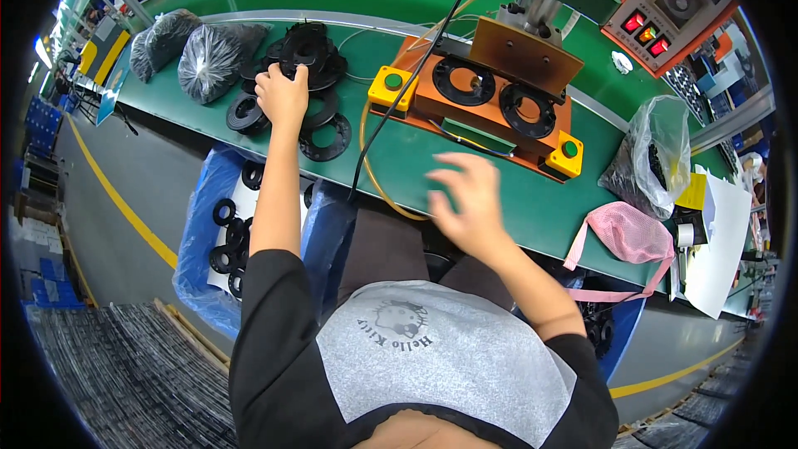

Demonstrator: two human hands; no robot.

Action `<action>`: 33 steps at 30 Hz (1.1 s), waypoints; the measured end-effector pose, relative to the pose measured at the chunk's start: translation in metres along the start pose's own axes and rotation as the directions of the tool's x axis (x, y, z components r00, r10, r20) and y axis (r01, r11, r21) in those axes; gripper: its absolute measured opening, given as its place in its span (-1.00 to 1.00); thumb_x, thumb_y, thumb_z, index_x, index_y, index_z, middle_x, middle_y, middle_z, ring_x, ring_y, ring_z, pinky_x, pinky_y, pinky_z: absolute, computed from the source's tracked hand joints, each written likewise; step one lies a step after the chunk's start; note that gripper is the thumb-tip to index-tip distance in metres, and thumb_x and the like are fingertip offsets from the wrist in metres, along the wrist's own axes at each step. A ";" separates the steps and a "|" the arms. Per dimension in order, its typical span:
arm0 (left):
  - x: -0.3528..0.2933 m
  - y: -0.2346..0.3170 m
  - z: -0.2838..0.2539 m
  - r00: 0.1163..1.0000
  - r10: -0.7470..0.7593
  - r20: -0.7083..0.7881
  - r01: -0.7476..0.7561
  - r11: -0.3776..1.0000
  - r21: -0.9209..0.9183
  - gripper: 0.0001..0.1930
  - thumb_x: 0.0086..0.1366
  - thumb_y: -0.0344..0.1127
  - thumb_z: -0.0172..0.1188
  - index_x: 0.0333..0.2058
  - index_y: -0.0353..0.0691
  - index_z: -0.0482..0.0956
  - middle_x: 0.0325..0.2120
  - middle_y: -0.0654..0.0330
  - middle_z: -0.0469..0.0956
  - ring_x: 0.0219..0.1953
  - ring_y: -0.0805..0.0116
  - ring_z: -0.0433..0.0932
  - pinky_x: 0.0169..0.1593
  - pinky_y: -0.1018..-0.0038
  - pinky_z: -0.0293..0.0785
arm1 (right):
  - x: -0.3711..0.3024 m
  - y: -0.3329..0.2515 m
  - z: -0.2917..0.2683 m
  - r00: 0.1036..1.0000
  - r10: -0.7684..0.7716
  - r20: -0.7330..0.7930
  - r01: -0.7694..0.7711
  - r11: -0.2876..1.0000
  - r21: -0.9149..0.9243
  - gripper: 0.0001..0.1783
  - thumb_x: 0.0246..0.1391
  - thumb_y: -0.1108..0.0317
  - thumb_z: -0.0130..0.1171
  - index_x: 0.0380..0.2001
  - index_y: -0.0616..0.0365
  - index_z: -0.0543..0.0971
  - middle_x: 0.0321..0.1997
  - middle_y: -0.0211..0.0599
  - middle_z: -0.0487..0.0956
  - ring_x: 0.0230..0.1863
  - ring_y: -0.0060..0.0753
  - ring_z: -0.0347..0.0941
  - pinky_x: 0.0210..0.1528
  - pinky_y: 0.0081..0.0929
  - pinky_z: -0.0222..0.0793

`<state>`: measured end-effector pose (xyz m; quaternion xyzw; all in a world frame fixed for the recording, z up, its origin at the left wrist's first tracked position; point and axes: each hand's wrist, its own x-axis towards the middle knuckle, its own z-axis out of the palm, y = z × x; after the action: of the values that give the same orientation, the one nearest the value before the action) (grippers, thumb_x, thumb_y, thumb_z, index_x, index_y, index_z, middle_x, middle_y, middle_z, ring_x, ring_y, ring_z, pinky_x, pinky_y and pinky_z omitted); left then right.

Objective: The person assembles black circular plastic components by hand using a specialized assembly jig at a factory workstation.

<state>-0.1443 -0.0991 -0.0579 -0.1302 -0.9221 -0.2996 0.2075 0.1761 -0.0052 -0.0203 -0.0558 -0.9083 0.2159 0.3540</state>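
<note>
Bare left hand (281,101) at near side of heaped black plastic rings (309,43), fingers on them; clamped or not, can't tell. Rings round, no long axis. Yellowish flexible tube (365,148) between hands. Bare right hand (470,204): fingers apart, nothing visible in it; orange block-shaped press base (428,106) just ahead, open green bench top (536,212) right.

Your bench (540,220) was brightly, evenly lit | your right hand (472,204) blurred slightly | lamps (41,51) glared far left of its fingers (465,161) | fisheye distortion bowed the periphery
</note>
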 end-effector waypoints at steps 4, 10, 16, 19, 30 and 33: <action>-0.005 -0.019 -0.021 0.999 -0.009 0.054 0.046 0.660 -0.750 -0.62 0.13 -0.16 0.08 -0.20 -0.38 0.44 -0.36 0.11 0.48 -0.29 0.18 0.51 -0.25 0.43 0.40 | 0.044 -0.018 0.099 0.920 -0.193 0.341 0.224 0.973 -0.055 -0.62 -0.26 0.28 0.19 -0.30 0.21 0.47 -0.08 -0.10 0.42 -0.02 -0.09 0.29 0.00 -0.23 0.16; -0.042 -0.027 -0.105 0.906 0.139 0.399 0.383 0.129 -0.915 -0.70 0.24 -0.25 0.00 -0.19 -0.40 0.37 -0.43 0.06 0.46 -0.61 0.28 0.53 -0.64 0.55 0.34 | 0.034 -0.043 0.187 0.921 -0.046 0.387 0.206 0.901 -0.382 -0.28 -0.31 -0.01 0.26 -0.05 0.15 0.41 0.07 0.11 0.32 0.15 0.18 0.14 -0.06 0.03 0.23; -0.084 -0.047 -0.111 0.871 0.126 0.474 0.483 -0.049 -0.874 -0.67 0.24 -0.17 -0.02 -0.14 -0.30 0.37 -0.40 0.07 0.47 -0.57 0.21 0.55 -0.59 0.46 0.43 | 0.024 -0.033 0.197 0.963 -0.236 0.131 0.269 0.870 -0.413 -0.68 -0.12 0.29 0.01 -0.23 0.12 0.44 -0.37 -0.21 0.39 -0.23 -0.11 0.35 -0.31 -0.10 0.31; -0.095 -0.043 -0.120 0.865 0.171 0.472 0.489 -0.073 -0.869 -0.69 0.23 -0.22 -0.06 -0.14 -0.31 0.36 -0.36 0.07 0.47 -0.52 0.21 0.55 -0.53 0.45 0.47 | 0.024 -0.030 0.192 0.948 -0.309 0.079 0.316 0.873 -0.372 -0.85 -0.21 0.32 0.02 -0.49 0.10 0.45 -0.48 -0.35 0.35 -0.39 -0.34 0.27 -0.43 -0.35 0.14; -0.093 -0.022 -0.141 0.812 0.281 0.512 0.579 -0.271 -0.769 -0.38 0.28 0.23 -0.36 -0.13 -0.23 0.38 -0.25 0.10 0.45 -0.37 0.18 0.43 -0.22 0.28 0.35 | 0.090 -0.016 0.110 0.998 0.053 -0.035 -0.048 0.988 0.144 -0.87 -0.28 0.50 0.11 -0.53 0.13 0.53 -0.31 -0.16 0.41 -0.19 -0.06 0.31 -0.11 -0.23 0.25; -0.108 -0.024 -0.151 0.860 0.317 0.400 0.502 -0.384 -0.775 -0.45 0.32 0.12 -0.31 -0.26 -0.29 0.44 -0.43 0.17 0.45 -0.45 0.28 0.38 -0.29 0.30 0.32 | 0.058 -0.014 0.050 0.966 -0.099 -0.240 0.124 0.988 0.093 -0.78 -0.27 0.58 0.08 -0.46 0.09 0.57 -0.16 -0.17 0.37 -0.10 -0.14 0.29 -0.12 -0.34 0.26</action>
<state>-0.0118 -0.2220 -0.0084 -0.2243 -0.2737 -0.8982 -0.2608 0.1007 -0.0209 -0.0111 -0.0107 -0.8489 0.2358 0.4729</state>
